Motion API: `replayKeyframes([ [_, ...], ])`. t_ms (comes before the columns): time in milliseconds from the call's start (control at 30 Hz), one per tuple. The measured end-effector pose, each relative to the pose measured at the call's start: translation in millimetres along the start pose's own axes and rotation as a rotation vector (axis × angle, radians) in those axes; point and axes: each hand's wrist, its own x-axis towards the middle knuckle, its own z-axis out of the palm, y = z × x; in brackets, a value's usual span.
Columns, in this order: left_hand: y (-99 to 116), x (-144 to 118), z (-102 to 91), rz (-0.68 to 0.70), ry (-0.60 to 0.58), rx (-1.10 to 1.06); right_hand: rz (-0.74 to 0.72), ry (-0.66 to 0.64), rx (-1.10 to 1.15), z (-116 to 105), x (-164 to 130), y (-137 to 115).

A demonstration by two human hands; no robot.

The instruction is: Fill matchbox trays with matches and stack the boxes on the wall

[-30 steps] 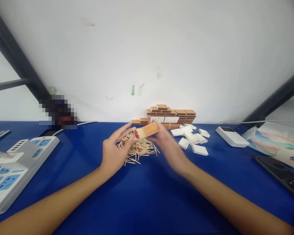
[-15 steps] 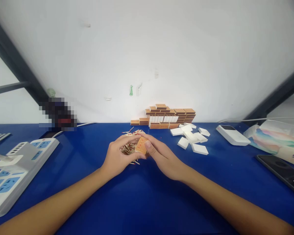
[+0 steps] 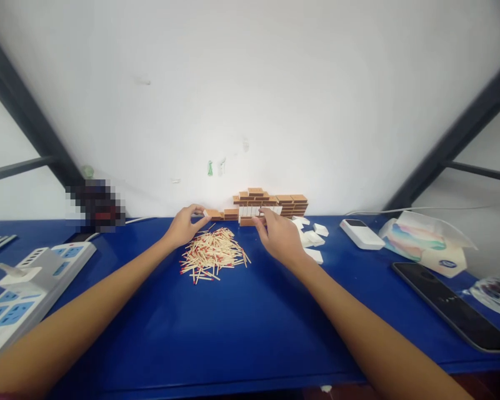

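One matchbox (image 3: pixel 214 215) just right of the left hand (image 3: pixel 184 226), near end pinched in its fingertips; long axis runs sideways, away from that hand. Left is nearer. Right hand (image 3: pixel 280 236) half-curled by the box stack (image 3: pixel 292 200), can't tell if holding anything.

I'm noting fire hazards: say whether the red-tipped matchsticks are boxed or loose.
Loose: the red-tipped matchsticks lie heaped directly on the blue tabletop, some splayed out around the heap's edge.
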Motion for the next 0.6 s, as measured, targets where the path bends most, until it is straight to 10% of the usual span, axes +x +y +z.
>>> replayKeyframes([
  [300, -28.7, 23.7, 16.8, -0.032, -0.003, 0.193, 0.114, 0.007, -0.251, -32.7, 20.2, 35.6],
  [600, 3.9, 15.4, 7.3, 0.005, 0.141, 0.388, 0.070, -0.518, -0.105, -60.6, 20.1, 73.4],
])
